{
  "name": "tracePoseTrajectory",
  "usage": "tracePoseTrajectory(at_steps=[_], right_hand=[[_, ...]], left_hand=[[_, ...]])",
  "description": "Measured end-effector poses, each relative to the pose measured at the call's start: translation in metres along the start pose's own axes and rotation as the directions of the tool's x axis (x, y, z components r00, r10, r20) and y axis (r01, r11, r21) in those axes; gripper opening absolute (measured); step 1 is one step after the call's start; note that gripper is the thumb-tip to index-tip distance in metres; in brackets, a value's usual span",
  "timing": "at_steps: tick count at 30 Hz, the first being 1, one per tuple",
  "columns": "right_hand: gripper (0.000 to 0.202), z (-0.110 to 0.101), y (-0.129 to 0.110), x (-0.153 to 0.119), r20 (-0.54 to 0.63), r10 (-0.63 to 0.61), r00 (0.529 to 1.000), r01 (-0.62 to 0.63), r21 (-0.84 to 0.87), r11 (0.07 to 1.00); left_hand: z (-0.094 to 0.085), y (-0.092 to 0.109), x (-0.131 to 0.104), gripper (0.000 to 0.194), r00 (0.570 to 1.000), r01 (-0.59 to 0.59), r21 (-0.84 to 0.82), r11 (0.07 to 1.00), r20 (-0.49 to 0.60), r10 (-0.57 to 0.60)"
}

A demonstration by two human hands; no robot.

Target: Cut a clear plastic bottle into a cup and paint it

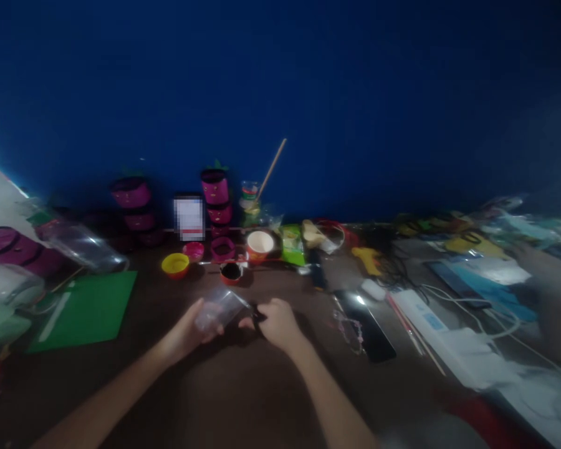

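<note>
My left hand (pixel 192 327) is closed round a clear plastic piece (pixel 220 307), which looks like part of a cut bottle or cup. My right hand (pixel 277 321) grips scissors (pixel 258 313) by their dark handles. The blades point left and meet the right edge of the plastic; blur hides whether they stand apart. Just beyond the hands sit a small red pot with dark contents (pixel 230 273), a yellow cup (pixel 175 266) and a white-lined paper cup (pixel 260 244).
A green sheet (pixel 86 312) and a clear bottle (pixel 86 246) lie left. Purple stacked pots (pixel 215 187) stand by the blue wall. Rightward are a phone (pixel 367 327) with a bead bracelet (pixel 348 332), a yellow glue gun (pixel 368 259), a white power strip (pixel 437 337), and another person's arm (pixel 549 287).
</note>
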State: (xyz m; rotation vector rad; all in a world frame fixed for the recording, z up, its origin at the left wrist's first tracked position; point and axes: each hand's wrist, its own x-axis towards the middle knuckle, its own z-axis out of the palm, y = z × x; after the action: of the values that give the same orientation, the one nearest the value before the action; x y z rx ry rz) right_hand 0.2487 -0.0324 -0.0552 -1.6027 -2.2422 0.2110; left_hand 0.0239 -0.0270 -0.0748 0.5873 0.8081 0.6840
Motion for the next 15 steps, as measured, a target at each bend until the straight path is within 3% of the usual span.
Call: tracePoseTrajectory(at_steps=[5,15], right_hand=[[0.052,-0.002,0.0,0.0,0.015,0.069,0.997,-0.068,-0.047,0.997],[0.044,-0.01,-0.003,0.001,0.005,0.2,0.98,-0.198,-0.118,0.973]], left_hand=[[-0.001,-0.001,0.003,0.053,0.999,-0.03,-0.024,0.999,0.037,0.031],[0.008,0.01,-0.007,0.048,0.999,0.011,-0.102,0.995,-0.047,-0.016]])
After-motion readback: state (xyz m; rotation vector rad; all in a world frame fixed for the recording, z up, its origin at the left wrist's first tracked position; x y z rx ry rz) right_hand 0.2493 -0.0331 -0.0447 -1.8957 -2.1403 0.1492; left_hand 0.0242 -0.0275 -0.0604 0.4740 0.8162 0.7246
